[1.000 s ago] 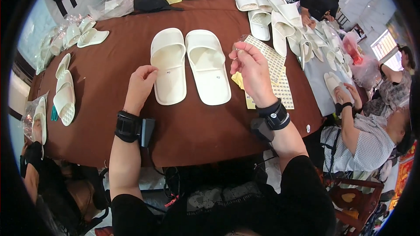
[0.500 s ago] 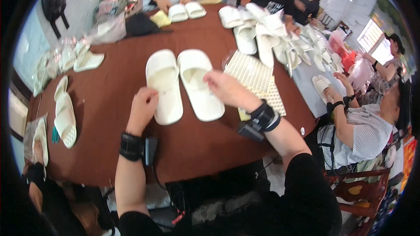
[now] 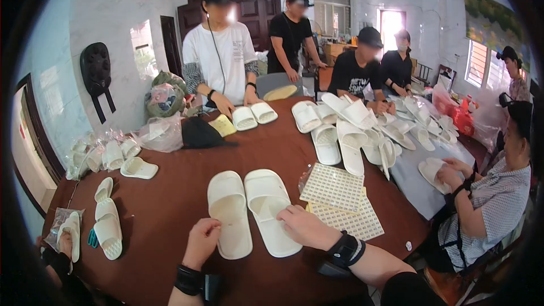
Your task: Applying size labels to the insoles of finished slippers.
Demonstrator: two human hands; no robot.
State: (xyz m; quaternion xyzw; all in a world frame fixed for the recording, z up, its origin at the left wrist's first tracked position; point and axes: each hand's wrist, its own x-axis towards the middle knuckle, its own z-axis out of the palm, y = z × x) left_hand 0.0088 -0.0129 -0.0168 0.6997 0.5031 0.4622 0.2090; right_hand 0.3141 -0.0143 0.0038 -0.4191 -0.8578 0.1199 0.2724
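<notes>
A pair of white slide slippers lies in front of me on a brown cloth-covered table, toes pointing away: the left slipper (image 3: 234, 238) and the right slipper (image 3: 267, 204). My left hand (image 3: 203, 242) is closed beside the left slipper, thumb against forefinger; anything in that pinch is too small to see. Curled over the right slipper's footbed, my right hand (image 3: 306, 226) has its fingertips pressed together at the inner sole, and I cannot make out what they hold. A tiny dark mark shows on the left footbed. Sheets of small printed stickers (image 3: 333, 188) lie beyond my right hand.
A heap of white slippers (image 3: 352, 139) fills the far right. Bagged slippers (image 3: 113, 154), a black cloth (image 3: 201, 134) and a yellow sheet (image 3: 222, 126) lie at the far left. Several people work around the table, one handling slippers at the right (image 3: 435, 173).
My view has tilted up, so the table sits lower and the room shows behind it. Both hands stay by the same slippers, with the right fingertips still at the right footbed.
</notes>
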